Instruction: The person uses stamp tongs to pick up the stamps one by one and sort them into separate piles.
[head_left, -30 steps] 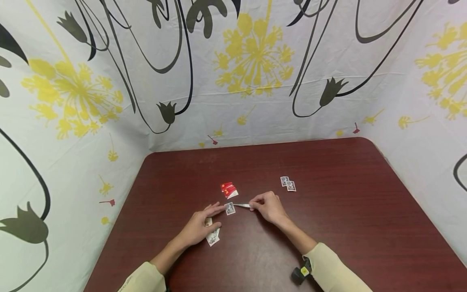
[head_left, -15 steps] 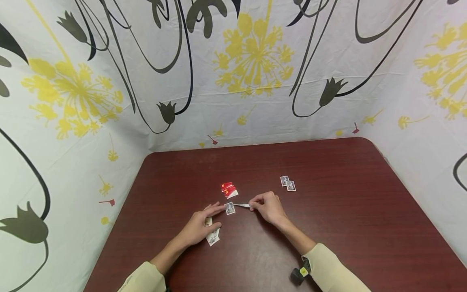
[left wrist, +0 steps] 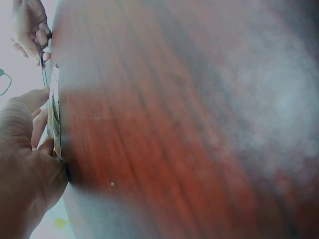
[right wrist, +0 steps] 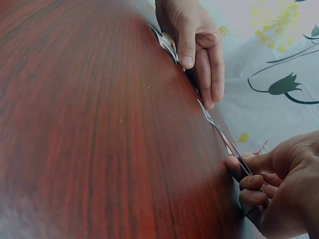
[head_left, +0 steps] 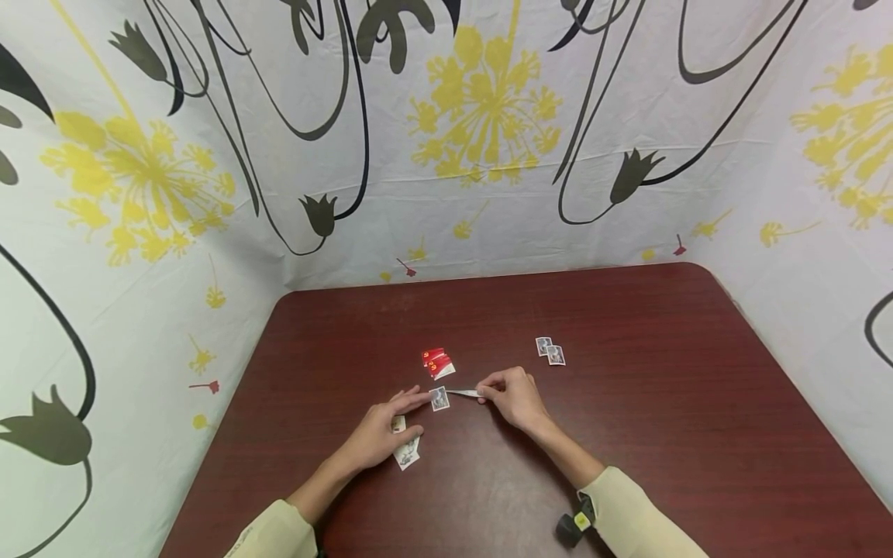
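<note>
In the head view my right hand [head_left: 514,395] pinches a pair of metal tweezers [head_left: 463,393], whose tips reach the right edge of a small blue-grey postage stamp [head_left: 439,398]. The right wrist view shows the tweezers [right wrist: 234,144] between thumb and fingers, tips at the stamp [right wrist: 205,113]. My left hand [head_left: 380,432] rests with extended fingers, fingertips right at the stamp's left edge. Pale stamps [head_left: 408,456] lie beneath that hand, partly hidden by its thumb and palm. From the left wrist, the left hand [left wrist: 25,144] stands beside their perforated edges [left wrist: 56,109].
Several red-and-white stamps [head_left: 438,363] overlap just beyond the middle stamp. Two blue-grey stamps [head_left: 555,355] lie farther right on the dark red table [head_left: 628,403]. A patterned cloth [head_left: 488,225] hangs around the table's back and sides.
</note>
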Demonstrator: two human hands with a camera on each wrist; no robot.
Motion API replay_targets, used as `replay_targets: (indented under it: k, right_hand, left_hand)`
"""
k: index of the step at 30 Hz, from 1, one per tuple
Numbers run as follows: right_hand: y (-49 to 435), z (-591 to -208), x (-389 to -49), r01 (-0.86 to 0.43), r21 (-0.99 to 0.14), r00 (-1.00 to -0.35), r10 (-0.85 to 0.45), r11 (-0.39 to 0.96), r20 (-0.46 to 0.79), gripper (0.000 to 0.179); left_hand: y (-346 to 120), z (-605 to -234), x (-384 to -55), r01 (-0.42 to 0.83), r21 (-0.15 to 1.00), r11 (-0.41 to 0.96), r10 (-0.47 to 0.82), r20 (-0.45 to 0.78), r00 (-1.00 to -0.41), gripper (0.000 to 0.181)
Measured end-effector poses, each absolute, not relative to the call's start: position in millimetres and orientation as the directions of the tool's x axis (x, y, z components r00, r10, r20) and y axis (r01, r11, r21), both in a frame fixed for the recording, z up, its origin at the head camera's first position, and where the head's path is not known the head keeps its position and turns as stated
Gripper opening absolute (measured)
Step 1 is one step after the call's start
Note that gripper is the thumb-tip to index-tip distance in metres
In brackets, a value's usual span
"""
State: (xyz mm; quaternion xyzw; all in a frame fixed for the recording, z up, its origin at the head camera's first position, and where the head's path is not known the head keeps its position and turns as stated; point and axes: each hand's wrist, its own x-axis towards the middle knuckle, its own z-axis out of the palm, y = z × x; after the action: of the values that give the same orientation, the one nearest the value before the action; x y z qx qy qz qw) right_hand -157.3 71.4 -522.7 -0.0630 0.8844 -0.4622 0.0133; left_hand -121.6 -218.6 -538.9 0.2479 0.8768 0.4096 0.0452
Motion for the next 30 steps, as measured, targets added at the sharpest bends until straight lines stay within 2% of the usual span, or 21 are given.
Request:
replay_targets:
  k: [18,30]
  right_hand:
    - [86,-515,-156,-0.140,-0.814,-0.990,-0.108,0.564,0.096,0.009]
    - [117,-496,-153,-0.149,-0.823,-0.989,-0.091,0.548,0.119,0.006]
  left_hand:
    - [-219,-538,-120,0.378,0.751,0.541,0.463,0.110,-0.880,0.059]
    - [-218,-538,-120,0.388,0.747,0.539,0.472,0.113,-0.874,0.058]
